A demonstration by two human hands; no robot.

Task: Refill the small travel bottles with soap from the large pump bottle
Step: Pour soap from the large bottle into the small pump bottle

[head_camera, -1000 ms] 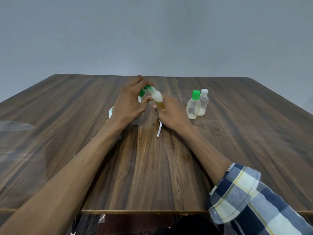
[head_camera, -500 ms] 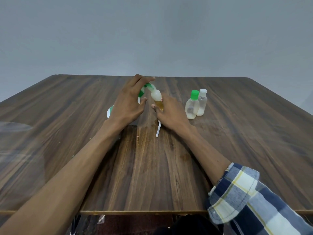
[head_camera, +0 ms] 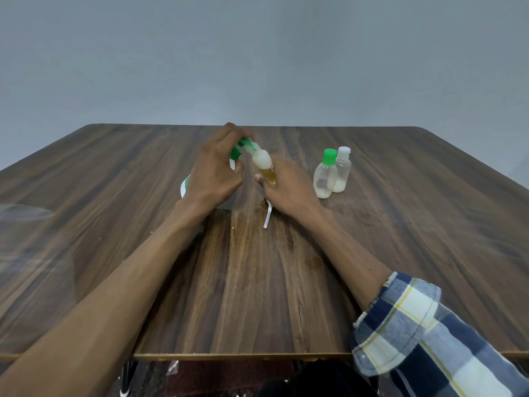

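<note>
My left hand [head_camera: 216, 173] presses on the green pump head [head_camera: 243, 146] of the large pump bottle [head_camera: 185, 187], whose white body is mostly hidden behind the hand. The pump's nozzle points right into a small travel bottle [head_camera: 265, 167], whitish on top with amber liquid below. My right hand [head_camera: 289, 190] grips that small bottle and keeps it upright on the table. Two more travel bottles stand to the right, touching: one with a green cap [head_camera: 325, 174] and one with a white cap [head_camera: 342, 170].
A thin white strip [head_camera: 268, 217] lies on the wooden table [head_camera: 400, 239] just below my right hand, next to a small wet patch [head_camera: 259, 207]. The table's near edge runs along the bottom. A grey wall stands behind.
My left hand's fingers have pushed down a little on the pump head. The small bottle and my right hand stay in place.
</note>
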